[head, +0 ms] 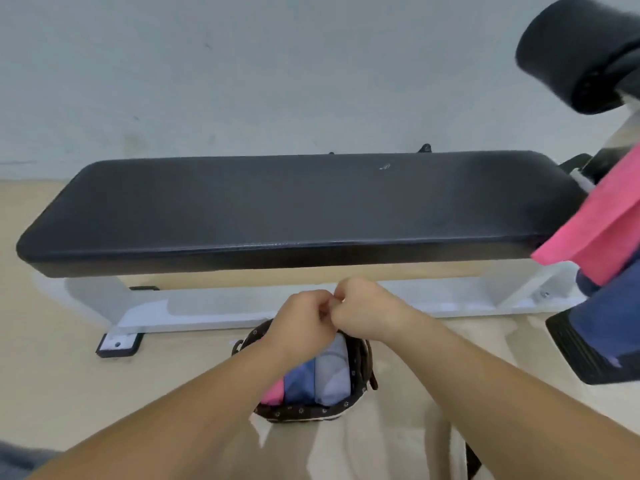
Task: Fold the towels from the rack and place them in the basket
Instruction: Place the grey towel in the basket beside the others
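The left grip [301, 313] and right grip [363, 306] meet knuckle to knuckle, each curled into a fist with nothing visible inside. Directly below them the brown patterned basket [301, 410] sits on the floor [52, 341]. It holds three folded towels side by side: a pink towel [272, 393] under the left grip, then a blue towel [299, 382] and a pale grey towel [332, 372]. Beyond the grips stretches the black padded counter [294, 209]. Well to the right of the right grip hang an unfolded pink towel [602, 220] and a navy towel [609, 320].

The basket [304, 410] is partly covered, and the pink towel [599, 230] runs off the right edge.
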`<move>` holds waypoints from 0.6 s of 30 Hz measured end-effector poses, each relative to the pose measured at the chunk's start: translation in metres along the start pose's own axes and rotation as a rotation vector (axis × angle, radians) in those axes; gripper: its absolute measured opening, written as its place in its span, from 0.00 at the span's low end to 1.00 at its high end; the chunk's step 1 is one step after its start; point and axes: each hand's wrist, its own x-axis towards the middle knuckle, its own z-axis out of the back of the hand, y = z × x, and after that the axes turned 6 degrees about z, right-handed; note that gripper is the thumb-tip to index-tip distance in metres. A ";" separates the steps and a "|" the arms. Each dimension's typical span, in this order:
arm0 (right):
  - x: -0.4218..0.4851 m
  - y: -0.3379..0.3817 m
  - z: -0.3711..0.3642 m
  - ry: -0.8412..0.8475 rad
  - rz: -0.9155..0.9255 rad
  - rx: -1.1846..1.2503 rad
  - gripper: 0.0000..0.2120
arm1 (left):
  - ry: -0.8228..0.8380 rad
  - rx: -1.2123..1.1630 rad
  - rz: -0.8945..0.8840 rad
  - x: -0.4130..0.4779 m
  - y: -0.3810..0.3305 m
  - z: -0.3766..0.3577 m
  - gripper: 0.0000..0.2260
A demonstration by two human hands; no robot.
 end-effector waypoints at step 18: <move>-0.153 -0.060 0.223 -0.942 0.168 0.123 0.07 | 0.069 -0.129 -0.302 -0.012 -0.282 0.011 0.07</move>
